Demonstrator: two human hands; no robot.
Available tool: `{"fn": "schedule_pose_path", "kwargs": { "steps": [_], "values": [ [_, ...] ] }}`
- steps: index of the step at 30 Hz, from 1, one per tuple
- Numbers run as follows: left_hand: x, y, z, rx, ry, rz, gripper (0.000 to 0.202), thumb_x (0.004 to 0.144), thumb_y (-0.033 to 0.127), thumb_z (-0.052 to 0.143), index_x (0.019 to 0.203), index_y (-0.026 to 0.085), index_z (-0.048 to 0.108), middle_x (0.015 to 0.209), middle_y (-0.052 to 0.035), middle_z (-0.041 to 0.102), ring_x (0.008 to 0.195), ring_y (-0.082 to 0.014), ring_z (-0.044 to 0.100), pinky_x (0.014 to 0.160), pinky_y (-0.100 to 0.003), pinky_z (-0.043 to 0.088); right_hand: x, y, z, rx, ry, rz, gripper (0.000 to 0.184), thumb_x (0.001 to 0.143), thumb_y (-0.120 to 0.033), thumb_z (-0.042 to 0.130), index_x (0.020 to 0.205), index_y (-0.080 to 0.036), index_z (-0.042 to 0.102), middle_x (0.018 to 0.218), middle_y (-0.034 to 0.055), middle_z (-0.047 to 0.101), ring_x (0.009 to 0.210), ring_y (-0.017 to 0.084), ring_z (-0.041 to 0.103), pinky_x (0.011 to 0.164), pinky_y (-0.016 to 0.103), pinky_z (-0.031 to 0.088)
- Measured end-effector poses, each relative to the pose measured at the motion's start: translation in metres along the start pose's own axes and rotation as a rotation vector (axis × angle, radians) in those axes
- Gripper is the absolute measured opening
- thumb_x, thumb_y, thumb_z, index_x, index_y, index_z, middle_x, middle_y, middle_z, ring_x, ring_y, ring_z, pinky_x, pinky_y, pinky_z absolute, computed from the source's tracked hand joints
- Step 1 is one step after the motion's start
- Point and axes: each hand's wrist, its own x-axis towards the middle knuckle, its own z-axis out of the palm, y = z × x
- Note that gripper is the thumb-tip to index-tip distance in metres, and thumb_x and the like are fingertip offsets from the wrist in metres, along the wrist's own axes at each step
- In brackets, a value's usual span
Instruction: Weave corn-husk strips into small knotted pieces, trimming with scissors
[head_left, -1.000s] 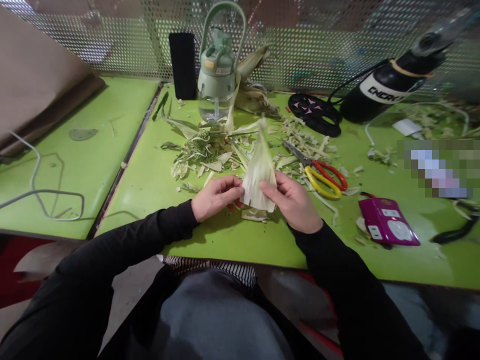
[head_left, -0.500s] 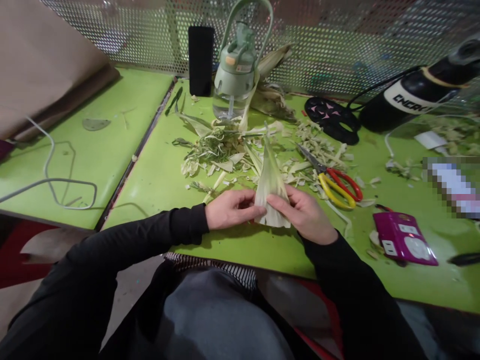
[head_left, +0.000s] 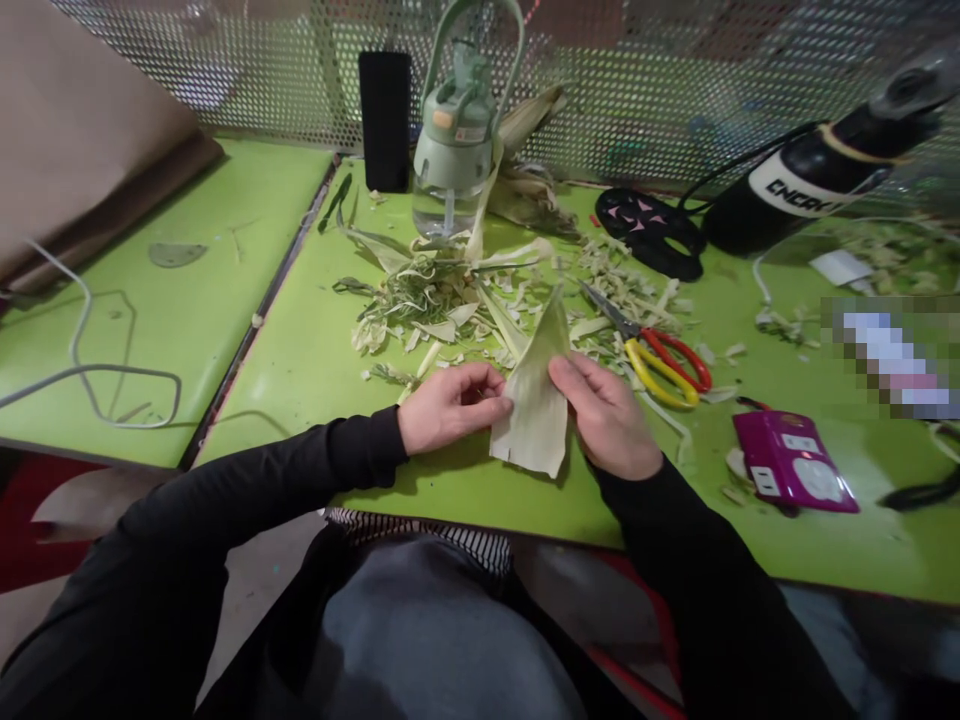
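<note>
A pale green corn husk [head_left: 534,415], pointed at the top and cut straight at its lower edge, is stretched between my two hands just above the table's front edge. My left hand [head_left: 451,408] pinches its left side between thumb and fingers. On its right edge, the thumb and fingers of my right hand [head_left: 609,415] are closed. Beyond my hands lies a heap of shredded husk [head_left: 424,295] in green and cream strips. Scissors [head_left: 660,365] with one red and one yellow handle rest to the right, blades toward the scraps.
A green water bottle [head_left: 454,150] and a black phone [head_left: 385,120] stand at the back, before a perforated metal screen [head_left: 285,80]. To the right are a purple box [head_left: 795,460], a black tool labelled ENERGY [head_left: 795,185] and a black foot pedal [head_left: 651,230]. A grey cable [head_left: 127,370] loops at left.
The husk has been opened out flatter and tilted, its lower edge now swung down and left. My right thumb has shifted from the husk's middle to its right edge. The view has moved slightly.
</note>
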Motion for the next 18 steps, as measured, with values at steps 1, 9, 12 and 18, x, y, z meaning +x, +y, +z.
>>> {"fn": "schedule_pose_path", "kwargs": {
  "steps": [1, 9, 12, 18],
  "values": [
    [-0.0001, 0.0004, 0.0002, -0.010, -0.011, -0.016, 0.022, 0.078, 0.032, 0.066, 0.079, 0.015, 0.053, 0.065, 0.0049, 0.050, 0.055, -0.0059, 0.045, 0.054, -0.022, 0.037, 0.0002, 0.0021, 0.0004, 0.046, 0.010, 0.009, 0.035, 0.085, -0.058, 0.064, 0.078, -0.023, 0.063, 0.070, 0.0001, 0.060, 0.060, 0.015, 0.054, 0.053, 0.027, 0.046],
    [0.0012, 0.0030, 0.0012, -0.101, 0.047, 0.007, 0.028, 0.076, 0.035, 0.071, 0.077, 0.015, 0.051, 0.064, 0.0055, 0.051, 0.052, -0.0053, 0.048, 0.052, -0.021, 0.040, -0.0002, 0.0017, 0.0009, -0.051, -0.125, -0.018, 0.041, 0.081, -0.060, 0.066, 0.072, -0.022, 0.056, 0.065, -0.0017, 0.051, 0.059, 0.013, 0.047, 0.051, 0.026, 0.041],
    [0.0016, 0.0034, 0.0001, -0.125, 0.048, -0.016, 0.030, 0.078, 0.038, 0.071, 0.077, 0.015, 0.051, 0.060, 0.0052, 0.053, 0.049, -0.0064, 0.051, 0.050, -0.021, 0.042, -0.0003, -0.0022, 0.0019, -0.093, -0.164, -0.030, 0.039, 0.080, -0.059, 0.068, 0.076, -0.021, 0.058, 0.067, -0.0015, 0.053, 0.059, 0.013, 0.048, 0.051, 0.025, 0.039],
    [0.0025, 0.0033, -0.0009, -0.204, 0.021, -0.043, 0.034, 0.078, 0.039, 0.075, 0.078, 0.015, 0.052, 0.059, 0.0048, 0.057, 0.049, -0.0063, 0.055, 0.052, -0.021, 0.048, 0.0005, -0.0029, 0.0035, -0.063, -0.202, -0.013, 0.035, 0.081, -0.053, 0.068, 0.088, -0.019, 0.062, 0.077, 0.0013, 0.060, 0.067, 0.015, 0.054, 0.056, 0.026, 0.044]
  ]
}}
